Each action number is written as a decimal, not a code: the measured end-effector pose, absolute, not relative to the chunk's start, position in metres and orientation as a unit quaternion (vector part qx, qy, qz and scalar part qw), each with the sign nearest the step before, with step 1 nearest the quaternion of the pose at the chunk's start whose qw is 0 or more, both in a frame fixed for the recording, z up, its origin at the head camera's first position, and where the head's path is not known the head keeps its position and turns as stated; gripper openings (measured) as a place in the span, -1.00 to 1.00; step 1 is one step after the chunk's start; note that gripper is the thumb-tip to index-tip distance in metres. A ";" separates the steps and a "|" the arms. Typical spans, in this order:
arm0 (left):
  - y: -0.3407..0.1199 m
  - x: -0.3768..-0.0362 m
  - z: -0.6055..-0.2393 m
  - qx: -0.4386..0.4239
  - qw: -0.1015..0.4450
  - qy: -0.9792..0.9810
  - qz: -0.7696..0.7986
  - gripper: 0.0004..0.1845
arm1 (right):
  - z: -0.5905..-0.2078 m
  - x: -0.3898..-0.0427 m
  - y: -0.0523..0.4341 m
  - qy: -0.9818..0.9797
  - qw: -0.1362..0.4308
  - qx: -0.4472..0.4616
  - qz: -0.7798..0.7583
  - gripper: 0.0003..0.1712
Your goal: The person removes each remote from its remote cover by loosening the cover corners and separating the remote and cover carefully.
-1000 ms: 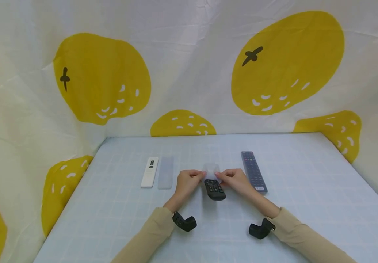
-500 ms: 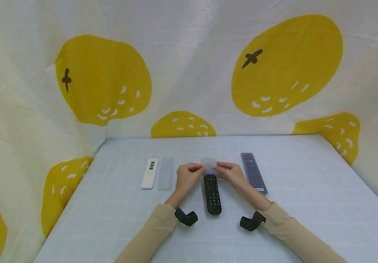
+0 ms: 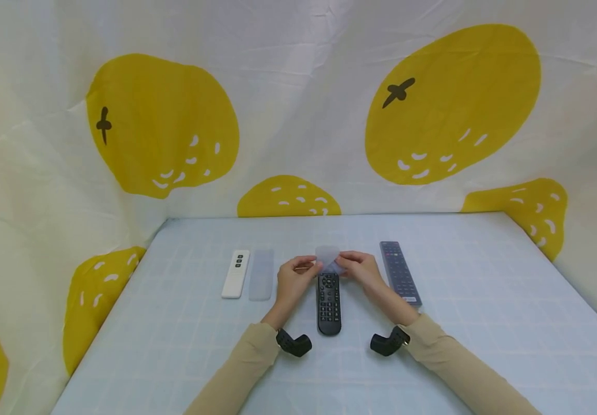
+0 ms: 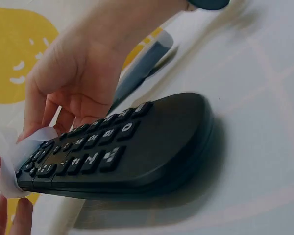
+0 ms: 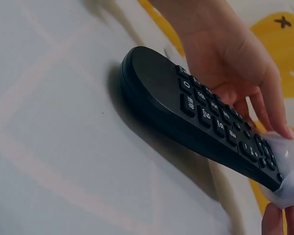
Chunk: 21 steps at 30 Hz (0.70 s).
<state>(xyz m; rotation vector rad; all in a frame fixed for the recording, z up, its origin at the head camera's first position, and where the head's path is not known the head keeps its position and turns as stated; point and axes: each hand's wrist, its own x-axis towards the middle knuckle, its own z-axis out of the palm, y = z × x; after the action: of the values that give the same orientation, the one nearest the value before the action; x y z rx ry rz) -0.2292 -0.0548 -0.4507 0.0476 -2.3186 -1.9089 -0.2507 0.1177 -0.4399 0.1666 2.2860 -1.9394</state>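
Observation:
A black remote control (image 3: 329, 305) with rows of buttons points away from me at the middle of the table. Its far end sits inside the mouth of a translucent soft sleeve (image 3: 327, 253); most of its length is bare. My left hand (image 3: 293, 282) pinches the sleeve's left edge between thumb and fingers. On the opposite edge, my right hand (image 3: 364, 271) pinches the sleeve too. The left wrist view shows the sleeve (image 4: 10, 161) wrapped round the remote's tip. In the right wrist view the remote (image 5: 186, 107) slants, with a shadow beneath it.
Left of my hands lie a white remote (image 3: 236, 274) with a few dark buttons and a flat translucent sleeve (image 3: 261, 275). A dark grey-blue remote (image 3: 400, 271) lies beyond my right forearm. Printed cloth (image 3: 298, 115) hangs behind the table (image 3: 173, 323).
The remote's near end has swung down from a steep, foreshortened tilt and shifted slightly left. Both hands have moved a little farther away, still holding the sleeve.

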 end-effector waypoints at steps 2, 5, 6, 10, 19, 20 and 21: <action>-0.055 -0.228 -0.452 0.042 0.037 -0.770 -0.635 -0.60 | -0.441 -0.252 0.117 0.758 0.056 0.063 -0.646 -0.62; -0.055 -0.226 -0.454 0.060 -0.042 -0.777 -0.625 -0.49 | -0.441 -0.255 0.117 0.755 0.042 0.076 -0.650 -0.63; -0.054 -0.225 -0.455 0.059 -0.066 -0.782 -0.617 -0.48 | -0.441 -0.257 0.117 0.753 0.040 0.080 -0.652 -0.63; -0.053 -0.223 -0.457 0.035 -0.107 -0.792 -0.599 -0.51 | -0.438 -0.261 0.117 0.745 0.031 0.088 -0.661 -0.62; -0.048 -0.221 -0.456 0.015 -0.081 -0.778 -0.622 -0.49 | -0.432 -0.267 0.117 0.767 0.009 0.069 -0.638 -0.65; -0.047 -0.221 -0.456 0.015 -0.076 -0.779 -0.623 -0.49 | -0.432 -0.268 0.117 0.766 0.007 0.067 -0.639 -0.65; -0.047 -0.221 -0.456 0.018 -0.070 -0.779 -0.623 -0.49 | -0.432 -0.269 0.117 0.765 0.007 0.064 -0.641 -0.66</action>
<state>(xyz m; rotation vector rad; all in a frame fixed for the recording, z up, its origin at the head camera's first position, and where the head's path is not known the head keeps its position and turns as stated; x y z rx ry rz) -0.2211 -0.0469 -0.4557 0.0580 -2.5626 -2.0488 -0.2694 0.1173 -0.4321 0.2002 2.3929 -2.0052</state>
